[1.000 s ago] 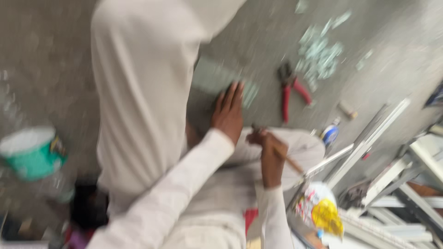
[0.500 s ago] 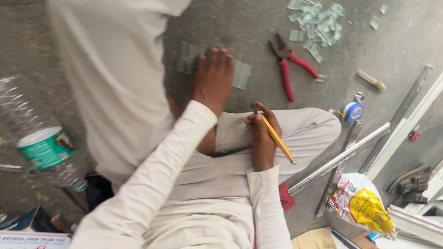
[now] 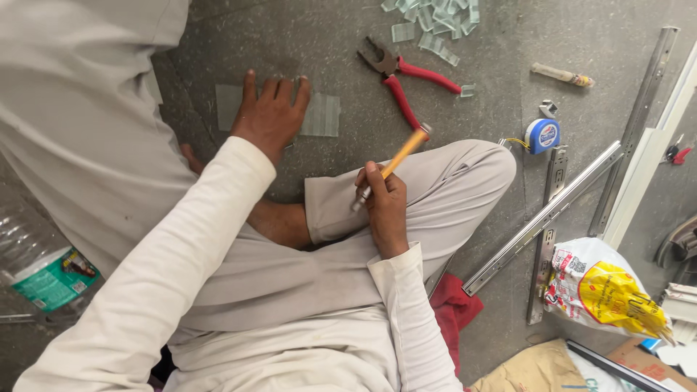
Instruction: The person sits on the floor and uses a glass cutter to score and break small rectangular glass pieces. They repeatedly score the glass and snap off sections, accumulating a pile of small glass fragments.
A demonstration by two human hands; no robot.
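The left hand [image 3: 272,112] lies flat, fingers spread and holding nothing, pressing a thin rectangular pane of pale greenish glass [image 3: 319,115] against the grey stone floor [image 3: 305,43]. Toward the person's knee from that glass, the right hand [image 3: 385,207] has its grip closed round a slim yellow-handled cutting tool [image 3: 396,160], apart from the pane. The tool's long axis slants up and rightward, toward the red-handled pliers [image 3: 403,80] beyond the glass; the left hand is nearer.

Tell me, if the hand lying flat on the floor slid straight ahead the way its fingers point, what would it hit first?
The left hand rests on a glass strip, fingers pointing up the picture. Ahead lies only bare grey floor to the frame's edge; the red-handled pliers lie off to its right, probably clear.
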